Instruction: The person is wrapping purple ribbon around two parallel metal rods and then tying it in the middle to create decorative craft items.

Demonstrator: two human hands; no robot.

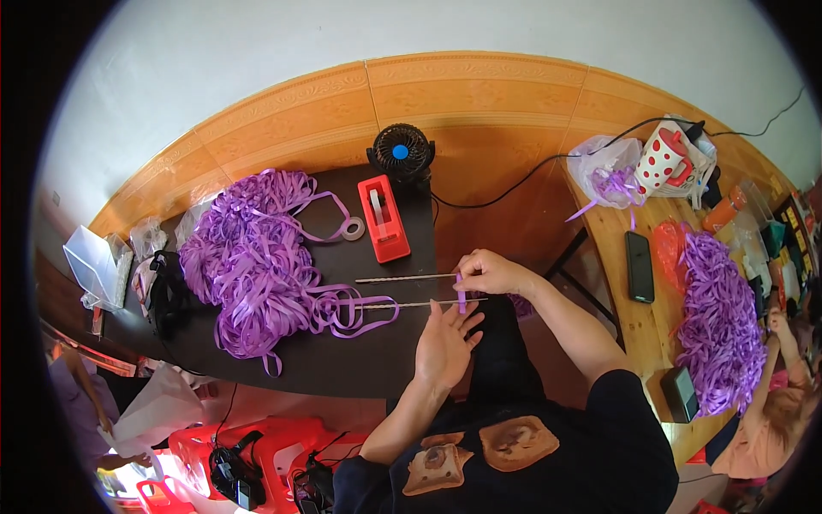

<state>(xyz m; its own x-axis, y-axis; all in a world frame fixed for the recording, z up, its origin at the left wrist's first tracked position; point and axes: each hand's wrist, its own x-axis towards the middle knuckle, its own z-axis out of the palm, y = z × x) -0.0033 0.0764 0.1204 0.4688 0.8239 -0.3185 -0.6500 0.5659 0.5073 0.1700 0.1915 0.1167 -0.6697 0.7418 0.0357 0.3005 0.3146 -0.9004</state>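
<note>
Two thin twisted rods stick out over the right edge of the dark table, roughly parallel: an upper rod (402, 278) and a lower rod (413, 304). A short strip of purple ribbon (461, 301) spans their right ends. My right hand (492, 274) pinches this ribbon by the upper rod's end. Just below, my left hand (443, 347) is turned palm up, fingers apart, its thumb and fingertips close to the lower rod and the ribbon. Loose loops from a big purple ribbon heap (257, 265) lie around the lower rod's left part.
A red tape dispenser (384, 219), a tape roll (353, 228) and a small black fan (402, 152) stand at the back of the dark table. The wooden table at right bears a phone (640, 267), more purple ribbon (721, 325) and a dotted mug (664, 161). Other people are at both sides.
</note>
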